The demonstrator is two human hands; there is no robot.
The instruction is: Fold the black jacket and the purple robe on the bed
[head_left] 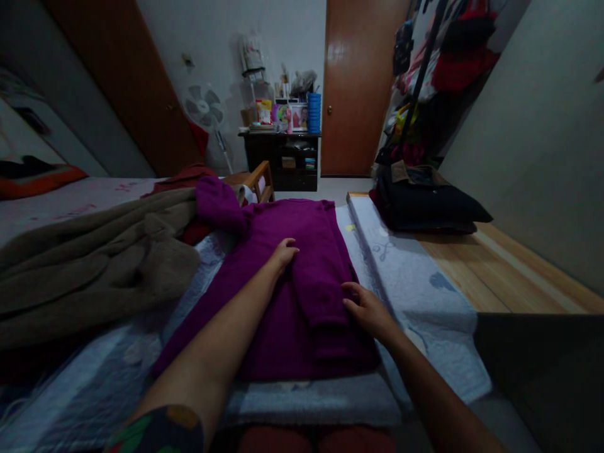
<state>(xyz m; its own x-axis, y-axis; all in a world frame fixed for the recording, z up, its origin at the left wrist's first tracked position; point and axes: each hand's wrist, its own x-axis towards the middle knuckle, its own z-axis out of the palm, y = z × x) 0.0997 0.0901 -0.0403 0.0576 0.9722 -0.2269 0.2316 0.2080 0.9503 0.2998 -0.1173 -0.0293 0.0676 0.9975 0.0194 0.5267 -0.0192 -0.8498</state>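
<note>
A purple long-sleeved top (pixel 268 308) lies spread over the pale patterned bedding in front of me. Its right sleeve is folded inward and runs down across the body, while the other sleeve sticks out at the upper left, beside a brown-grey fleece garment (pixel 108 258). My left hand (pixel 285 253) rests on the middle of the top, by the folded sleeve's edge, fingers loosely extended. At the top's right edge, my right hand (pixel 365 308) has thumb and fingers apart, touching or just over the sleeve near its cuff. Neither hand grips the cloth.
A stack of folded dark clothes (pixel 425 198) sits on a wooden board (pixel 495 270) to the right. Behind the bed stand a black cabinet (pixel 280 160), a white fan (pixel 205 107) and a brown door (pixel 353 94). Bags and clothes (pixel 457 69) hang at the upper right.
</note>
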